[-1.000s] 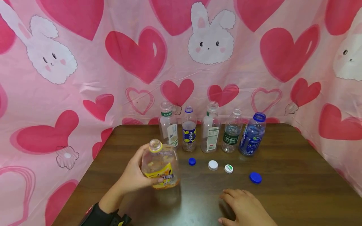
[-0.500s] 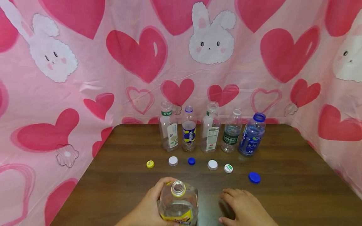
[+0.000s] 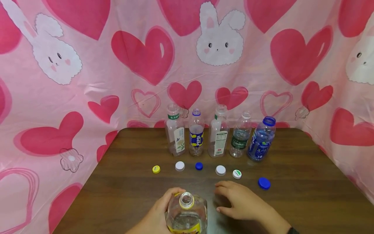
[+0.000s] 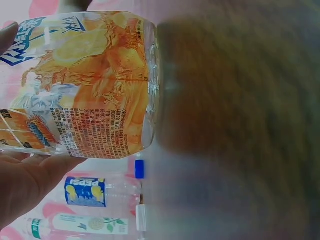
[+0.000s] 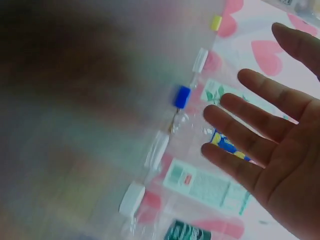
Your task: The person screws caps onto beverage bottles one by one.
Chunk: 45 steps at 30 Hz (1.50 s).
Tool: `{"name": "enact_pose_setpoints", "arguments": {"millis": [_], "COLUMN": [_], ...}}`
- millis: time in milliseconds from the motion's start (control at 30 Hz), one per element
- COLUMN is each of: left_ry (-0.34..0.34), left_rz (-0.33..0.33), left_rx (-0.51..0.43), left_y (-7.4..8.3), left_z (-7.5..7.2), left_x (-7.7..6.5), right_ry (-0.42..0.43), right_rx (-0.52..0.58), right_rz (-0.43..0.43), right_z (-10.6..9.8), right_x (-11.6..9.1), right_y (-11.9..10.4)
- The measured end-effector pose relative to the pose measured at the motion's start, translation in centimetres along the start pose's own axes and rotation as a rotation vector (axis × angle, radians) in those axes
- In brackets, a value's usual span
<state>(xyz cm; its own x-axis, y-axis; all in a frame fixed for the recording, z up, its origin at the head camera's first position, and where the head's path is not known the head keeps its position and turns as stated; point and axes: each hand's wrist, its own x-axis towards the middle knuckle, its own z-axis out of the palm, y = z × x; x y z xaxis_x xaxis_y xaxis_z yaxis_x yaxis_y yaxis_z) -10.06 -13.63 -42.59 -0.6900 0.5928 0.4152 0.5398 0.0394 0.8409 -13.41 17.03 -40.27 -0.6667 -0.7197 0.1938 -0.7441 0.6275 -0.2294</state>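
My left hand (image 3: 159, 211) grips a clear, wide plastic bottle (image 3: 187, 211) near the front of the table; its mouth is uncapped and has a yellow neck ring. In the left wrist view the bottle's label (image 4: 85, 75) shows orange and lemon pictures, with fingers on both sides of it. To the right of the bottle is my right hand (image 3: 241, 200), holding nothing, its fingers spread and extended in the right wrist view. Beyond the hands lie a yellow cap (image 3: 156, 169), a white cap (image 3: 180, 166) and a small blue cap (image 3: 199, 166).
Farther right lie another white cap (image 3: 220, 170), a white-and-green cap (image 3: 237, 174) and a large blue cap (image 3: 264, 183). Several uncapped bottles stand in a back row, among them a Pepsi bottle (image 3: 196, 138) and a blue-labelled bottle (image 3: 260, 143). A heart-patterned cloth (image 3: 143, 58) hangs behind.
The left hand has brought the bottle toward the front and rightward, uncovering the yellow and left white caps. My right hand has since moved left and slightly forward, closer to the bottle.
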Motion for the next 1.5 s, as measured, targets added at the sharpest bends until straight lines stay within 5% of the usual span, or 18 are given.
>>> {"name": "enact_pose_setpoints", "arguments": {"millis": [167,433,700,900,1133,1367,1500], "left_ry": [-0.003,-0.008,-0.025,-0.047,-0.061,-0.068,-0.057], "left_rz": [-0.007,0.089,0.178,0.198,0.163,0.207,0.171], "left_rx": [0.011,0.075,0.036,-0.028,0.027,0.082,0.014], "left_y": [0.1,-0.5,-1.5,-1.5,-1.5,-2.0,-2.3], "left_z": [-0.1,-0.5,-1.4,-1.4,-1.1,-0.7,-0.6], "left_x": [0.2,0.5,-0.5,-0.3,0.5,0.7,0.3], "right_ry": [0.007,0.091,-0.103,-0.21,-0.211,-0.189,-0.168], "right_rx": [0.086,0.179,0.097,0.016,-0.169,-0.357,-0.397], "right_rz": [-0.071,-0.214,-0.374,-0.449,-0.392,-0.333,-0.352], "right_z": [0.8,1.7,4.6,6.3,7.3,9.2,9.7], "right_x": [3.8,14.5,22.0,23.3,23.7,23.7,23.5], "right_y": [0.5,-0.5,-2.8,-3.4,-3.4,-2.7,-2.8]}}
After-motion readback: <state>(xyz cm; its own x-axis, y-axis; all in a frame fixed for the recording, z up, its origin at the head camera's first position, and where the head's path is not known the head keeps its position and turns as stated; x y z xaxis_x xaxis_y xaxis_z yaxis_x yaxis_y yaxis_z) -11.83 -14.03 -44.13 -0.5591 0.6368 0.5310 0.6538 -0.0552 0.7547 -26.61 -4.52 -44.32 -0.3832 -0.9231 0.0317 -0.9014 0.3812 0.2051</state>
